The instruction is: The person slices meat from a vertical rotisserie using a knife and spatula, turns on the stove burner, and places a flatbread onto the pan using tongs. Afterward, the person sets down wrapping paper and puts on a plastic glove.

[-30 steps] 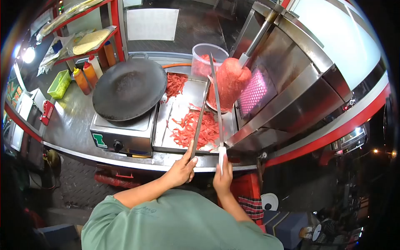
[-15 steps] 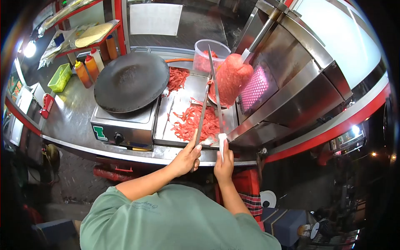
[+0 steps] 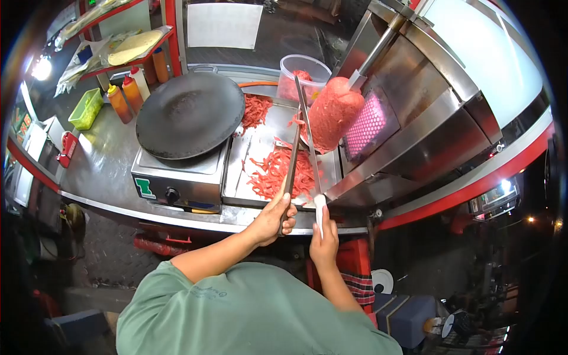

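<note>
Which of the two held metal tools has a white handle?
The long, slim steel knife in the right hand; its white handle shows, whereas the narrow, dark metal tool in the left hand shows no white.

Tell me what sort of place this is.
Probably a kebab stall: a meat block sits on a spit, cut strips lie in a metal tray below, and squeeze bottles stand near a black pan.

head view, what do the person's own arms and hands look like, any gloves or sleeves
Left hand and right hand are bare, no gloves visible. The green shirt is short-sleeved, with small dark lettering.
</note>
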